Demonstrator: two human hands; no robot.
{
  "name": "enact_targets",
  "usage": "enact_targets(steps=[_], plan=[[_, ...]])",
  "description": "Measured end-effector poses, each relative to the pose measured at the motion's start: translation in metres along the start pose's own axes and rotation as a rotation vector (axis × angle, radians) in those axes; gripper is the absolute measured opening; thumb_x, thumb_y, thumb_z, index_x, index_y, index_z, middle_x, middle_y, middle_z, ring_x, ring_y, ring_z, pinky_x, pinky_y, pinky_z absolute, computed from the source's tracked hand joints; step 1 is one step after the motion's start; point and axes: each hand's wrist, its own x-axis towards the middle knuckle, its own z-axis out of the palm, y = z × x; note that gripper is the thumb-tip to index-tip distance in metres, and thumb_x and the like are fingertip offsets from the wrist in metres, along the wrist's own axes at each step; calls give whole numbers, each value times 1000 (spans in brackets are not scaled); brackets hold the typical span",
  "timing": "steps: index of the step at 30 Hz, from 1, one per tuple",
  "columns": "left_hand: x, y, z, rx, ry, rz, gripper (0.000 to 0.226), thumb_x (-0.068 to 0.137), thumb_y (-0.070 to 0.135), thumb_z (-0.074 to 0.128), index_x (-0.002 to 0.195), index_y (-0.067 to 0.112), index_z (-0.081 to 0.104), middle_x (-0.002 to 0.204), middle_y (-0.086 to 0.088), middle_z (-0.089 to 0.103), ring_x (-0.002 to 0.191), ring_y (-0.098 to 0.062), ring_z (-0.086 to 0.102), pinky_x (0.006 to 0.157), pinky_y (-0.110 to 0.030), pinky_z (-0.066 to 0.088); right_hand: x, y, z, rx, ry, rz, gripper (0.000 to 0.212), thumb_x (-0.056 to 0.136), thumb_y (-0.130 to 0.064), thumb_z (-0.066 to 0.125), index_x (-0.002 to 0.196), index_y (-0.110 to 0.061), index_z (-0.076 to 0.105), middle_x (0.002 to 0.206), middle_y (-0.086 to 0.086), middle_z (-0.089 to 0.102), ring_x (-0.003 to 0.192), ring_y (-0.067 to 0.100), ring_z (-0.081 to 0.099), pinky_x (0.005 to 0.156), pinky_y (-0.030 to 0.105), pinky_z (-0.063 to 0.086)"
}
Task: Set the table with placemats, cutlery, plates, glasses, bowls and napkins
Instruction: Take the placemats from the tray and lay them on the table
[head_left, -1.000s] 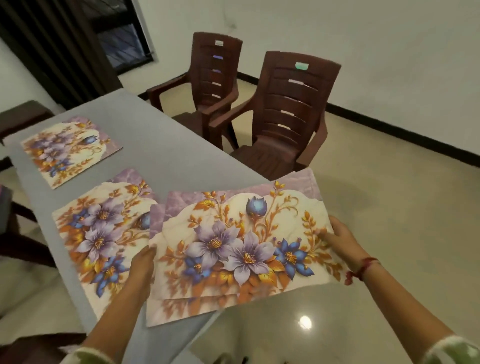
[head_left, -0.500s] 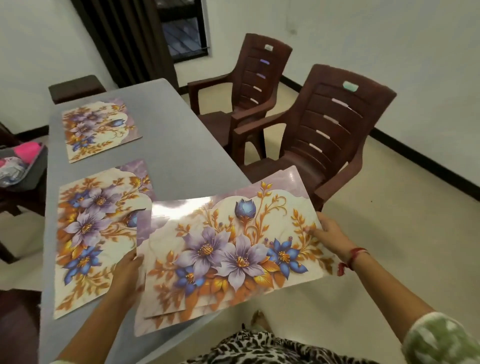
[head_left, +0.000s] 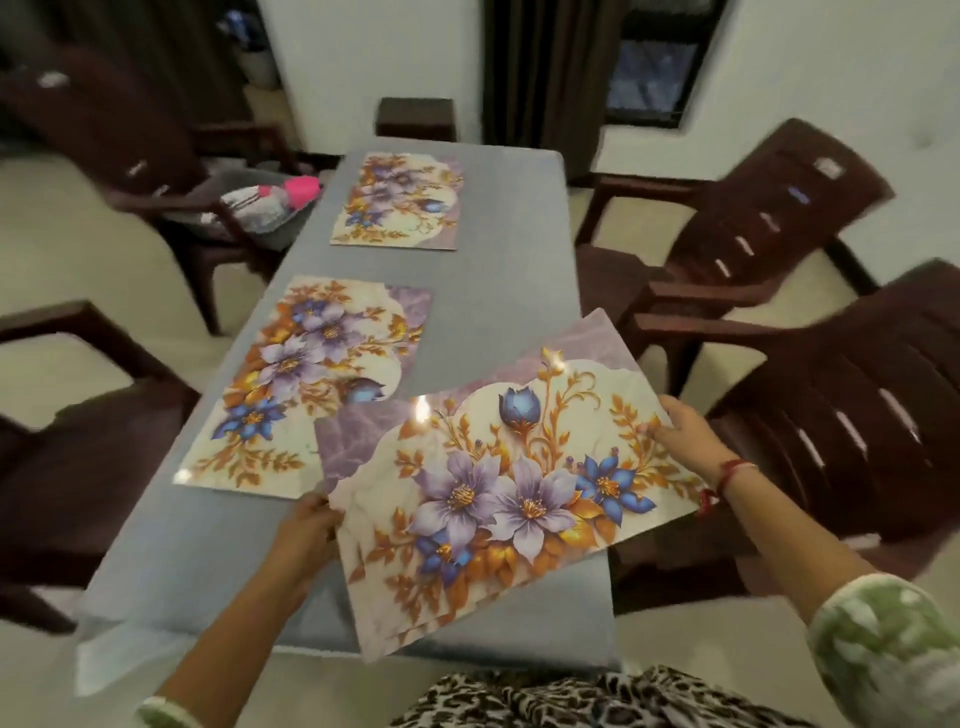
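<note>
I hold a small stack of floral placemats (head_left: 498, 467) above the near right part of the grey table (head_left: 509, 291). My left hand (head_left: 309, 525) grips the stack's left edge. At the right edge, my right hand (head_left: 680, 436), with a red thread at the wrist, pinches the stack. Two more floral placemats lie flat on the table: one (head_left: 311, 384) in the middle left, partly under the held stack's corner, and one (head_left: 400, 200) at the far end.
Dark brown plastic chairs stand on the right (head_left: 841, 415) and far right (head_left: 748, 228), and more on the left (head_left: 78, 467). A grey tub with a pink-capped item (head_left: 270, 202) sits on a chair at the far left. A dark stool (head_left: 415, 118) stands beyond the table.
My view has swung left so the table now runs straight ahead. The held stack has moved over the near end of the table, still gripped by both hands.
</note>
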Motion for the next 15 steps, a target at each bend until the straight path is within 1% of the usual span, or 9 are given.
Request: enact_targets(steps=[2, 4, 5, 7, 8, 9, 11, 13, 15], plan=[[-9, -14, 7, 17, 0, -38, 21, 87, -10, 49, 91, 5, 63, 86, -18, 69, 73, -27, 63, 60, -30, 51, 44, -17, -14, -86, -97, -59, 25, 92, -7, 53, 115, -16, 55, 112, 9, 61, 102, 24, 60, 90, 42, 50], [-16, -30, 19, 3, 23, -109, 15, 85, -12, 55, 96, -3, 61, 89, -23, 69, 75, -29, 65, 60, -31, 55, 89, -39, -26, -200, -189, -118, 25, 90, -2, 54, 114, -10, 57, 108, 11, 62, 99, 26, 61, 87, 39, 50], [-19, -37, 28, -28, 41, -137, 14, 84, -13, 57, 97, -7, 59, 90, -24, 67, 73, -28, 65, 59, -30, 56, 110, -48, -31, -246, -226, -142, 26, 88, -1, 55, 113, -9, 58, 107, 11, 63, 99, 27, 61, 87, 38, 50], [-24, -44, 50, -131, 122, -146, 14, 83, -18, 56, 93, -9, 53, 89, -25, 59, 62, -22, 65, 52, -27, 55, 148, -67, -35, -325, -302, -217, 26, 87, -1, 55, 112, -8, 59, 109, 13, 63, 102, 29, 60, 89, 40, 49], [-27, -45, 61, -173, 173, -143, 19, 83, -19, 55, 95, -5, 51, 89, -24, 55, 57, -20, 64, 48, -25, 54, 162, -73, -36, -356, -325, -252, 28, 86, 0, 55, 113, -8, 59, 110, 14, 63, 104, 30, 59, 92, 42, 48], [-29, -47, 72, -190, 223, -137, 27, 83, -19, 54, 102, 0, 49, 89, -23, 54, 59, -19, 64, 47, -24, 53, 175, -79, -36, -380, -336, -280, 30, 86, 0, 55, 115, -7, 59, 111, 15, 62, 105, 31, 59, 95, 44, 46], [-35, -53, 92, -164, 315, -118, 48, 84, -15, 55, 120, 14, 42, 86, -21, 55, 69, -23, 61, 48, -22, 53, 193, -86, -32, -406, -346, -300, 34, 85, 2, 53, 117, -8, 59, 112, 15, 62, 104, 30, 59, 96, 44, 46], [-42, -58, 107, -113, 409, -55, 63, 83, -13, 58, 132, 19, 35, 80, -21, 56, 70, -26, 58, 48, -19, 52, 205, -90, -26, -415, -357, -306, 36, 84, 3, 52, 117, -10, 59, 113, 15, 62, 102, 27, 58, 92, 37, 46], [-45, -62, 116, -100, 457, -6, 69, 83, -13, 58, 139, 18, 31, 76, -19, 53, 67, -26, 53, 50, -21, 49, 215, -92, -20, -445, -346, -335, 35, 83, 2, 53, 116, -10, 59, 116, 15, 62, 104, 27, 56, 88, 28, 40]])
